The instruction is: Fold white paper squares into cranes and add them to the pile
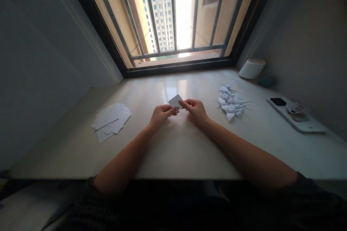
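A small white piece of folded paper (175, 100) is held above the middle of the pale desk (179, 148). My left hand (161, 114) pinches its lower left edge with the fingers closed. From the right, my right hand (195, 110) pinches its right edge, fingers closed too. Both forearms rest on the desk. A stack of flat white paper sheets (111, 120) lies to the left of my left hand. To the right of my right hand sits a heap of several folded white paper figures (230, 101).
A barred window (173, 18) rises behind the desk. At the far right stand a white cylindrical object (252, 68) and a white tablet-like slab (296, 118) with a dark phone (278, 101) and a small patterned item (296, 108) on it. Grey walls flank both sides.
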Demonstrator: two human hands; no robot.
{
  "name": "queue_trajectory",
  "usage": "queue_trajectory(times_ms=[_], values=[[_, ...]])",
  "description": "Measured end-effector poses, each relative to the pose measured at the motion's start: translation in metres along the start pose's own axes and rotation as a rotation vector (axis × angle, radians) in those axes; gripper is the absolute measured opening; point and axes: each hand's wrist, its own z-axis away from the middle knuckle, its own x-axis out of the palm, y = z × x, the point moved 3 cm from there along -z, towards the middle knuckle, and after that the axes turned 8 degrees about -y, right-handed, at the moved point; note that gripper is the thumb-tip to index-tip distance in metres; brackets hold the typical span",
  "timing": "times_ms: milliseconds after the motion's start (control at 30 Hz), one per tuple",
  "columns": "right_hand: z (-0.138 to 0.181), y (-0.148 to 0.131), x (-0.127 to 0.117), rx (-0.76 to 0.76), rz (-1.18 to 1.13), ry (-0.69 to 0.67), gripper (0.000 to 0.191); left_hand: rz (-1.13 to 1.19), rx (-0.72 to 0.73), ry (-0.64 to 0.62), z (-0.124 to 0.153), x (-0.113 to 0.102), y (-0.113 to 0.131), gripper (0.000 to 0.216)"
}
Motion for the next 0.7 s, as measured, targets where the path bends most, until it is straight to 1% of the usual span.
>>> queue_trajectory(times_ms=[100,200,333,433,700], values=[[0.000,-0.001,0.001,0.004,-0.021,-0.008,0.039,0.014,-0.020,-0.019,0.001,0.002,0.000,0.035],[0.001,-0.003,0.003,-0.010,-0.064,-0.037,0.037,0.006,-0.012,0.030,0.002,0.000,0.001,0.034],[0.002,-0.005,0.007,-0.001,-0.131,-0.125,0.035,0.007,0.012,0.080,0.002,-0.004,0.002,0.033],[0.003,-0.004,0.009,0.022,-0.159,-0.146,0.036,0.016,0.026,0.070,0.001,-0.005,0.002,0.031],[0.004,-0.003,0.010,0.024,-0.210,-0.134,0.035,0.009,0.059,0.027,0.002,-0.003,0.006,0.030]])
